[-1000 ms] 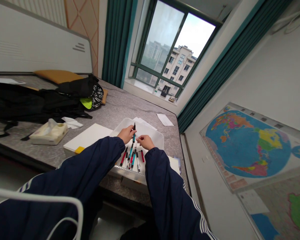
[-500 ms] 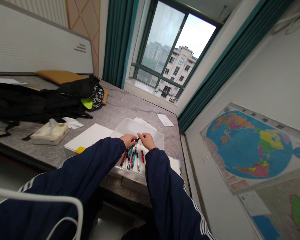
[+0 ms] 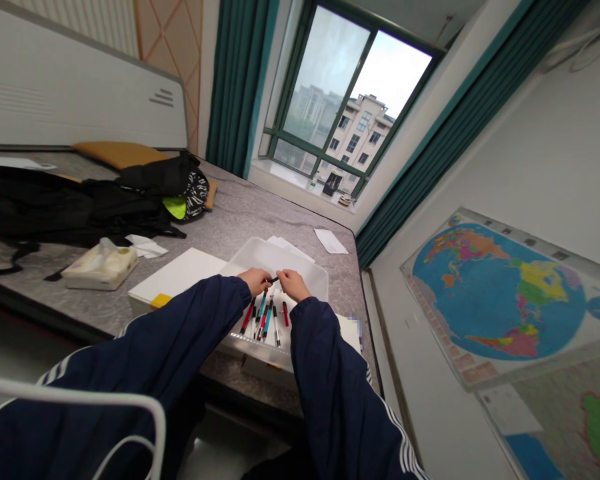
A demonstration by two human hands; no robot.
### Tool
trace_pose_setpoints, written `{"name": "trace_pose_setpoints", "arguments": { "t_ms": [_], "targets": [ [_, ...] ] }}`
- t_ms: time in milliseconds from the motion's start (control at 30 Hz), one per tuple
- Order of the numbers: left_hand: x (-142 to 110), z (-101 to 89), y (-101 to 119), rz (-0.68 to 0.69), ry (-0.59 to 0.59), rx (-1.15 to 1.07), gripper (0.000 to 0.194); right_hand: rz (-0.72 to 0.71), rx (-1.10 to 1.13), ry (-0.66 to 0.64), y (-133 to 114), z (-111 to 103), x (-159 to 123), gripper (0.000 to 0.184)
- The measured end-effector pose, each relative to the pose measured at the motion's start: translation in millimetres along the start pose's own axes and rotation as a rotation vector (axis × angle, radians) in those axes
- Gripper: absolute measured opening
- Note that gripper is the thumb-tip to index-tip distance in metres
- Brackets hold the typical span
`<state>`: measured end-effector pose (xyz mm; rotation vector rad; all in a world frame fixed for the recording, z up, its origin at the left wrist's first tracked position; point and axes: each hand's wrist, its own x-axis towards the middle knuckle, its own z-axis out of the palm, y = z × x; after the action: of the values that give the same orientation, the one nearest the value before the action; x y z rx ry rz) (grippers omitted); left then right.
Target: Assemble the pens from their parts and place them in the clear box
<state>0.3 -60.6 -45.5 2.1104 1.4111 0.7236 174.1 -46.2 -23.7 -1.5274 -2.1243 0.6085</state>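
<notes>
Above a translucent plastic tray [image 3: 245,253], my left hand [image 3: 257,281] and my right hand [image 3: 292,285] are closed close together. A short dark pen [image 3: 274,280] spans the small gap between them, its ends hidden in the fingers of both hands. Below the hands, several pens [image 3: 263,320] with red, teal, black and clear barrels lie loosely side by side in the tray. A short red and black pen piece [image 3: 285,313] lies apart from them, just under my right wrist.
Left of the tray sits a white box [image 3: 180,270] with a yellow patch. Further left are a tissue pack [image 3: 100,267] and a black bag [image 3: 70,207]. White paper [image 3: 331,241] lies behind on the table. A white tube [image 3: 80,395] crosses the lower left.
The dark pen between my hands has tipped from slanted to nearly level. My right hand has dropped slightly. The pens in the tray lie as before.
</notes>
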Motion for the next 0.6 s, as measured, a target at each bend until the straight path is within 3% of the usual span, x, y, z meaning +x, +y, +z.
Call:
{"name": "trace_pose_setpoints", "arguments": {
  "t_ms": [133, 300, 467, 600],
  "targets": [
    [0.1, 1.4, -0.7, -0.033, 0.004, 0.033, 0.022, 0.031, 0.001, 0.006, 3.7, 1.2, 1.1, 0.046],
    [1.3, 1.2, -0.4, -0.036, 0.019, 0.033, 0.023, 0.071, 0.101, 0.03, 5.5, 3.4, 4.6, 0.033],
    [1.3, 2.0, -0.8, -0.012, 0.02, 0.016, 0.023, 0.059, 0.067, -0.014, 5.3, 3.5, 3.7, 0.052],
    [2.3, 1.4, -1.2, -0.017, -0.002, 0.052, 0.023, 0.053, 0.092, -0.025, 3.6, 4.0, 3.2, 0.044]
  ]
}}
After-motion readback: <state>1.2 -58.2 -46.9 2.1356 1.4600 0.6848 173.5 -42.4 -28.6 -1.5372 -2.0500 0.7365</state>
